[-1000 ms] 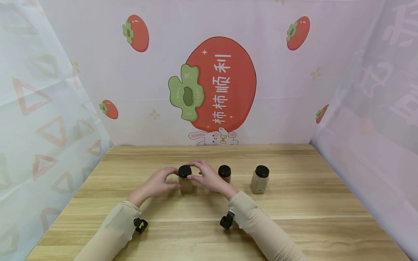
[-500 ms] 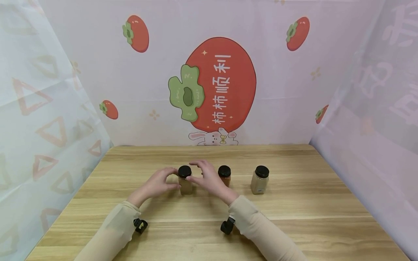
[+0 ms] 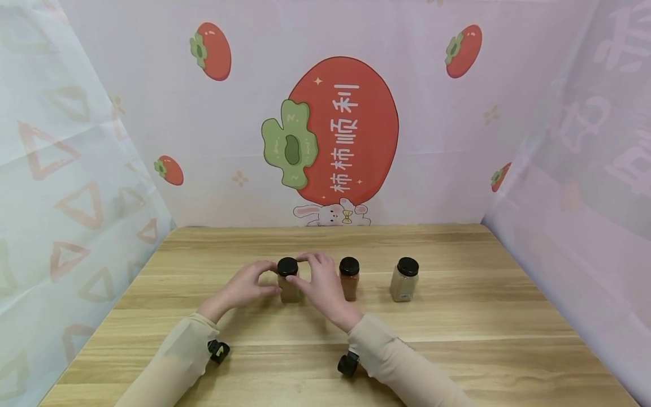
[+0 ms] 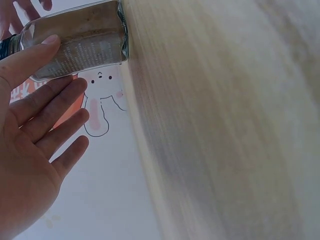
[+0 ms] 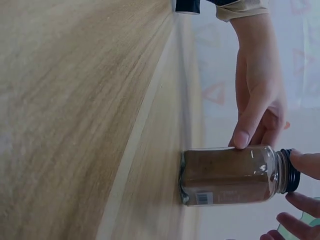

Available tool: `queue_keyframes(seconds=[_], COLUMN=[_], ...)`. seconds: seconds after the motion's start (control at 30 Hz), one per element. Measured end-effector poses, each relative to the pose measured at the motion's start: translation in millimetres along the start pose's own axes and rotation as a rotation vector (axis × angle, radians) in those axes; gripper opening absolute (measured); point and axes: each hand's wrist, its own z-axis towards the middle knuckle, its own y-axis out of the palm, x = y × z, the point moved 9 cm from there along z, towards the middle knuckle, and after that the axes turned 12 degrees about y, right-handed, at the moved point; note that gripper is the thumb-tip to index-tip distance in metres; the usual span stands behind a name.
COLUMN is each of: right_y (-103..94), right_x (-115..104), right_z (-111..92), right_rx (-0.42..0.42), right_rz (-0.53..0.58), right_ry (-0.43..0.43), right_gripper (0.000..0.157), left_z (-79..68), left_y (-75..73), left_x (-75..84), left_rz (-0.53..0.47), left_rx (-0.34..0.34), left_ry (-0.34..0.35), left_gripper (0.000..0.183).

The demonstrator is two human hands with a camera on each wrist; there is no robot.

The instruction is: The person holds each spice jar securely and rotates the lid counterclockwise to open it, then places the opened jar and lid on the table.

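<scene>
A clear glass jar [image 3: 290, 291] of brown powder stands upright on the wooden table, capped by a black screw lid [image 3: 287, 265]. My left hand [image 3: 248, 284] holds its body from the left side; in the left wrist view the thumb lies across the glass and the other fingers are spread behind. From the right, my right hand [image 3: 324, 285] pinches the lid between thumb and forefinger. The right wrist view shows these fingertips at the ridged edge of the lid [image 5: 291, 171], the other fingers apart from the glass.
Right of the hands stands a jar of orange-brown powder [image 3: 350, 285] with a black lid. Farther right is a jar of pale powder [image 3: 404, 287], also black-lidded. A printed cloth backdrop [image 3: 432, 169] rises behind the wooden table [image 3: 483, 339].
My right hand has turned about the lid, its thumb and wrist shifting slightly left, so more of the orange-brown jar shows. The left hand and the jar body stay in place.
</scene>
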Motion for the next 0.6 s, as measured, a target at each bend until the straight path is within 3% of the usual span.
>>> queue_keyframes(seconds=[0.4, 0.6], right_y=[5.6, 6.9], right_x=[-2.6, -5.4], right_z=[3.1, 6.2], right_rx=[0.002, -0.068], right_rz=[-0.025, 0.015], right_ry=[0.005, -0.033], right_gripper=[0.045, 0.045], left_z=[-0.5, -0.2], left_y=[-0.1, -0.4], left_x=[0.7, 0.0], left_rz=[0.003, 0.008], left_rx=[-0.002, 0.001], left_ry=[0.004, 0.006], left_gripper=[0.036, 0.034])
